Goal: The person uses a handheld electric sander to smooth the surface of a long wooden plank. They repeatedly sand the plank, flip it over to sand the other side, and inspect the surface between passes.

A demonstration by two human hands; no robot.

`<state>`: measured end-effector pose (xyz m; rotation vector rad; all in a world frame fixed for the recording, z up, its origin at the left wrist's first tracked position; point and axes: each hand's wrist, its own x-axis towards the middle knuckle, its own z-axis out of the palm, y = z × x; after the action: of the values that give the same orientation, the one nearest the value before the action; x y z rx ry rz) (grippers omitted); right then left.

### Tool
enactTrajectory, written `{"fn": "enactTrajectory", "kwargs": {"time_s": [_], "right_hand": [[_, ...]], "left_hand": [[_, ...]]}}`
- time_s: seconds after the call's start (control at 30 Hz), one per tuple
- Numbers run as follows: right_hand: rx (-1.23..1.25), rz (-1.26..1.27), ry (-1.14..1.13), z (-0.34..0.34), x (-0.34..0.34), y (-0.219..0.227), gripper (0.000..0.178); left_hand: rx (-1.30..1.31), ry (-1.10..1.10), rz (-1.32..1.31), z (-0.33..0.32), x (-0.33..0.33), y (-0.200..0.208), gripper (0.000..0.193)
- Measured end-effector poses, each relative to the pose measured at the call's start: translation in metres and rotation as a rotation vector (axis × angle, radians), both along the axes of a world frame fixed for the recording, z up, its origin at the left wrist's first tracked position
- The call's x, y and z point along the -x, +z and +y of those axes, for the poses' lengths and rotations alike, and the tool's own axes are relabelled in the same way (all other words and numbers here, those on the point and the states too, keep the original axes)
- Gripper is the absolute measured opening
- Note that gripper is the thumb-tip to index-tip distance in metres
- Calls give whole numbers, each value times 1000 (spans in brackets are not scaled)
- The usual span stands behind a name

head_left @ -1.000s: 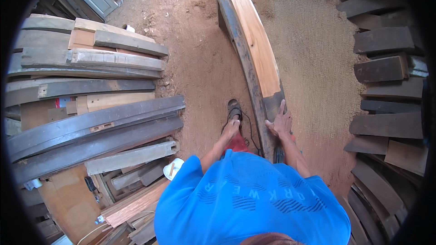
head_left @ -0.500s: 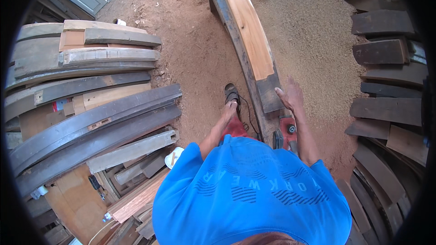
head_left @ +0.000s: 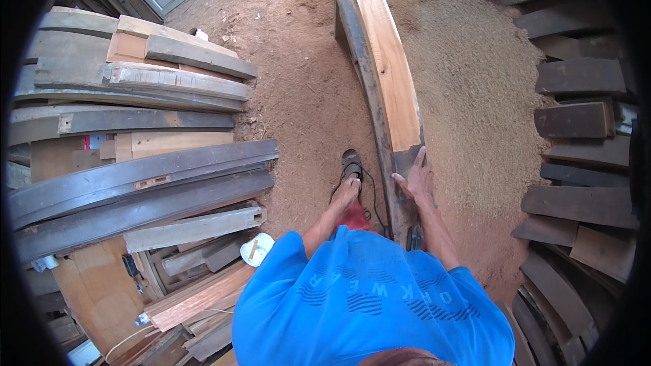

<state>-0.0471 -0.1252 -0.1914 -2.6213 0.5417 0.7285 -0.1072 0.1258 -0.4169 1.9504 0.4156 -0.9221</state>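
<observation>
Now: right hand [head_left: 415, 180] flat on long plank [head_left: 386, 68], grip wide; left hand [head_left: 348, 188] (partly hidden) grip unclear.

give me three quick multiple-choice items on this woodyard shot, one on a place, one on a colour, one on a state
1. Where does the right hand rest?
A. on the long plank
B. on the white bowl
C. on the stacked timbers at left

2. What colour is the person's shirt?
A. red
B. blue
C. grey

3. How is the surface of the long plank?
A. dark along its whole length
B. painted white
C. mostly fresh and pale, dark at the near end

Answers:
1 A, the open palm lies on the plank's dark near end.
2 B, the shirt across the shoulders is bright blue.
3 C, light orange wood runs far up the plank, and only the end under the hand is grey.
</observation>
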Motion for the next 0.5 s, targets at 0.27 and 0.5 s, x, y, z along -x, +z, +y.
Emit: {"fn": "enactTrajectory", "kwargs": {"time_s": [0.27, 0.5], "right_hand": [[-35, -114, 29, -5, 4, -7, 132], [-74, -110, 83, -13, 2, 1, 128]], "left_hand": [[16, 33, -30, 2, 0, -8, 64], [-12, 23, -26, -2, 4, -6, 63]]}}
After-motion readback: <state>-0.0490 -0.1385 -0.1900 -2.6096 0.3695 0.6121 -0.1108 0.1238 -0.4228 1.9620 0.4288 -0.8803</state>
